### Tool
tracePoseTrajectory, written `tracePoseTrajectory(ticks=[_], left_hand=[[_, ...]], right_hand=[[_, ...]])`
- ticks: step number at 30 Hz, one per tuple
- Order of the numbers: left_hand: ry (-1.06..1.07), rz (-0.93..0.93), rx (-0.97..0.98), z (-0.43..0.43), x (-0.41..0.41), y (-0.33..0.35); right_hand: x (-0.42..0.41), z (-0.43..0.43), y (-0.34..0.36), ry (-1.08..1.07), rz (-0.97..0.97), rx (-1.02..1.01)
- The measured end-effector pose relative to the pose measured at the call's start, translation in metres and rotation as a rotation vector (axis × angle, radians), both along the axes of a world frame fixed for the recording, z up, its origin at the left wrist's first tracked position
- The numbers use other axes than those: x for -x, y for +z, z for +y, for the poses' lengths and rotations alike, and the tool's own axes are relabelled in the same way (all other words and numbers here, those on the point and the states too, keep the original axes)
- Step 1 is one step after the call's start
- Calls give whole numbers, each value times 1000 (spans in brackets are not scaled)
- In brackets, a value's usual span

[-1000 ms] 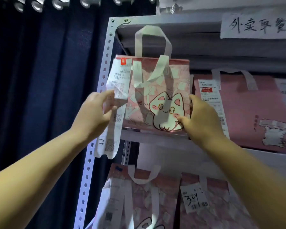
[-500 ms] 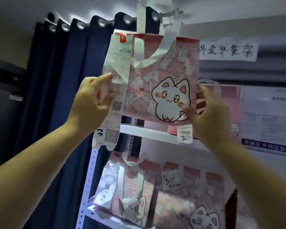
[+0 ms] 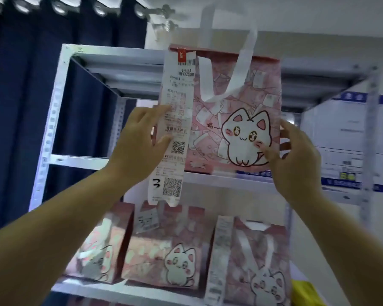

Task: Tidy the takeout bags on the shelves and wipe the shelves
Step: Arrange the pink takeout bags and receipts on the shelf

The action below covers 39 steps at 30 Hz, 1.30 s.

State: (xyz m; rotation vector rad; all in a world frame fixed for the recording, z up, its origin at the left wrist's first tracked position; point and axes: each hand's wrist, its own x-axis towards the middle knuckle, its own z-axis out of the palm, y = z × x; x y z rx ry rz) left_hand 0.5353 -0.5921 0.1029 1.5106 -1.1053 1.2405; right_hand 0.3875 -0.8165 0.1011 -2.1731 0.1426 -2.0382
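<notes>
Takeout bag (image 3: 237,120), pink, cat-print, held upright at upper tier of white metal shelf rack (image 3: 80,161). Left hand (image 3: 137,149) grips left edge over long white receipt (image 3: 177,120): "WF029", handwritten "3". Right hand (image 3: 296,160) pinches right edge.

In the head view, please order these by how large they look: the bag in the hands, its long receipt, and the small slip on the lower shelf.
1. Bag: largest.
2. Receipt: longer, but much narrower.
3. Slip: smallest, though it is probably farther from the camera, so its true size is unsure.
</notes>
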Motion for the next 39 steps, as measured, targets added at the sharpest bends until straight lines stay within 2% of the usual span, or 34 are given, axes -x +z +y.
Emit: tracePoseTrajectory(ticks=[9,17,27,39], left_hand=[[-155,29,-91,-132,0,-8],[-218,61,-142,-214,-27,-11],[-198,181,-288,-262,-61,-16],[-200,229,-333,-286,-64,-21]], right_hand=[[26,-103,-12,-158,14,-149],[16,-166,-9,-275,37,-210],[-17,-215,-13,-364,160,-303],[-10,-231,-17,-349,255,-410]])
